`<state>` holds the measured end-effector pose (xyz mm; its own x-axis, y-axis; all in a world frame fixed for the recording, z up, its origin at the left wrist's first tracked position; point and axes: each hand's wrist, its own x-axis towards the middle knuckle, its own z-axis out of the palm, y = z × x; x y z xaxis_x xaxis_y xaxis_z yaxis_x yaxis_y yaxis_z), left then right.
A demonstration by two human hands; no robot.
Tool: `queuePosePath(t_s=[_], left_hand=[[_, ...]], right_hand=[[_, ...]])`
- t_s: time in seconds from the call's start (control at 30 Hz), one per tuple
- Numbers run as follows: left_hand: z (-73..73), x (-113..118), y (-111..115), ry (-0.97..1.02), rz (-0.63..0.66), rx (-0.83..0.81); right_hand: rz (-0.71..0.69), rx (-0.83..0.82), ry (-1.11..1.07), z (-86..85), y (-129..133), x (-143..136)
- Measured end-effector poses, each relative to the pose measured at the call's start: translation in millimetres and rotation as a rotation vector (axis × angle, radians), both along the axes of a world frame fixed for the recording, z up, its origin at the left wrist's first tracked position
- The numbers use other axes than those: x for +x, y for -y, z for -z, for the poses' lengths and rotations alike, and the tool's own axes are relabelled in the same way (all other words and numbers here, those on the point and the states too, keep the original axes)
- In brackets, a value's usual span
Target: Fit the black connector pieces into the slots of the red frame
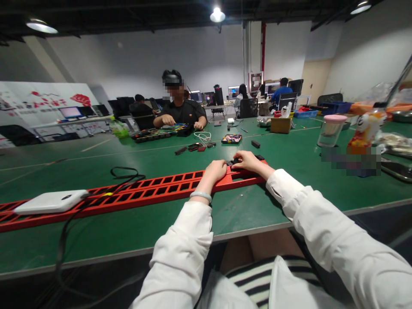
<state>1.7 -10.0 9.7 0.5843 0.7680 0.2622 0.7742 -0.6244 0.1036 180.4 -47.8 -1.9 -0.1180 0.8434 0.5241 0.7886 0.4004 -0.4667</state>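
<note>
A long red slotted frame (151, 189) lies across the green table in front of me. My left hand (216, 170) rests over the frame near its right end, with the fingers curled down on it and partly hidden. Just right of it, my right hand (247, 161) pinches a small black part (237, 160) at the frame's far edge. Its thumb and fingers are close together, and the part's exact kind is hidden. A white power bank (53, 202) sits on the frame's left stretch, with a black cable (93, 203) plugged into its right end.
Beyond the frame lie a black block (255, 144), a flat colourful box (231, 139) and several dark pieces with a white cord (203, 138). A co-worker (180, 109) handles wires across the table. At right stand a pink-lidded cup (332, 131) and an orange-white bottle (367, 131).
</note>
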Motion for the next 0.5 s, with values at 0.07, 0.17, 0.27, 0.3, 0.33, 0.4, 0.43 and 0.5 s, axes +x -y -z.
queuePosePath(t_s=[0.07,0.17,0.27,0.3,0.33,0.4,0.43,0.5], left_hand=[[0.7,0.8,0.8,-0.007,0.014,0.004],[1.7,1.7,0.1,-0.009,0.029,0.002],[2.2,1.9,-0.9,-0.007,0.031,-0.005],[2.2,1.9,-1.0,-0.008,0.030,-0.008],[2.1,1.9,-1.0,-0.009,0.027,-0.011],[1.7,2.1,-0.7,-0.010,0.020,-0.014],[1.4,2.3,-0.3,-0.011,0.015,-0.015],[0.7,2.8,0.5,-0.014,0.006,-0.019]], right_hand=[[-0.035,0.001,0.030,-0.8,-0.4,-2.0],[-0.083,0.016,0.086,-1.1,-0.8,-5.3],[-0.120,-0.004,0.113,-1.7,-0.7,-7.0],[-0.130,-0.017,0.117,-1.9,-0.6,-7.1],[-0.139,-0.028,0.120,-2.1,-0.6,-7.0],[-0.154,-0.038,0.123,-2.2,-0.6,-6.3],[-0.160,-0.035,0.124,-2.1,-0.7,-5.9],[-0.172,-0.019,0.131,-1.5,-1.0,-5.0]])
